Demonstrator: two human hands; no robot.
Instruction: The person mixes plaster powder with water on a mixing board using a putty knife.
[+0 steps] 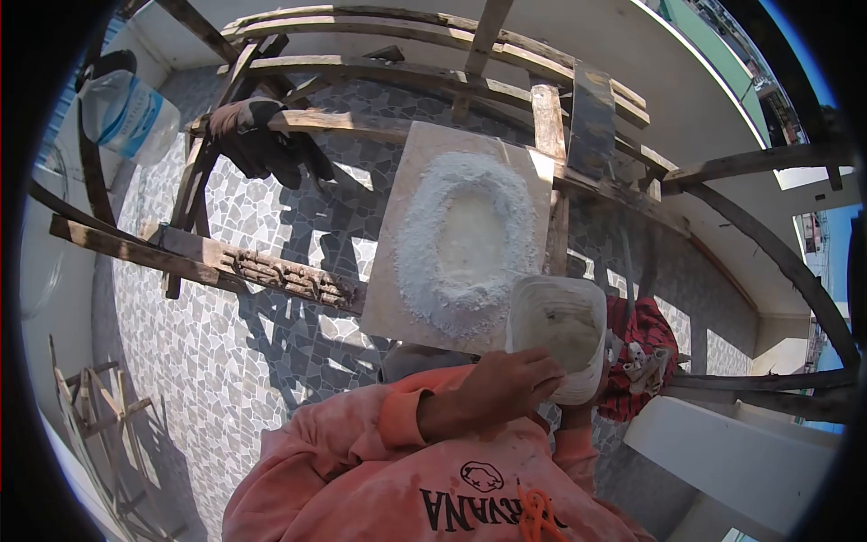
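Observation:
A white plastic tub [591, 298] with cloudy greyish liquid in it is held close in front of my body. My right hand [578, 414] supports it from the lower right, its fingers mostly hidden behind the tub. Over the tub's near left edge, my left hand [519, 384] has its fingers curled together; what they hold, if anything, is hidden. Just beyond the tub, a pale board [390, 262] carries an oval ring of white powder [417, 244]. Inside that ring lies a pool of whitish liquid [471, 239].
Wooden beams [361, 65] form a frame around the board. Dark gloves [253, 140] hang over one beam, and a clear plastic container with a blue label [131, 113] hangs at left. Red checked cloth [641, 348] is beside the tub. Below is stone-patterned floor [217, 361].

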